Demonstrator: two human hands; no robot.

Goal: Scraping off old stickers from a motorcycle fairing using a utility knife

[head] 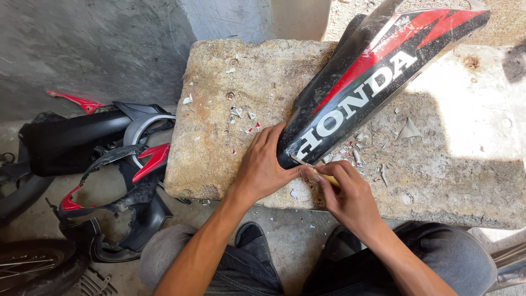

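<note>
I see the motorcycle fairing panel lying on the stone slab, its near end between my left hand and right hand. Chips lie on the slab, left of the panel. More fairing pieces sit on the floor, left of the slab.

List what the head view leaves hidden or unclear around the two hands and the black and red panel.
- Small tool: mostly covered by the right hand; only a yellowish bit and a thin tip show, so its kind is unclear.
- Black and red panel: its top runs past the upper edge; the left hand covers its near end.
- Chips on the stone slab: too small to identify.
</note>
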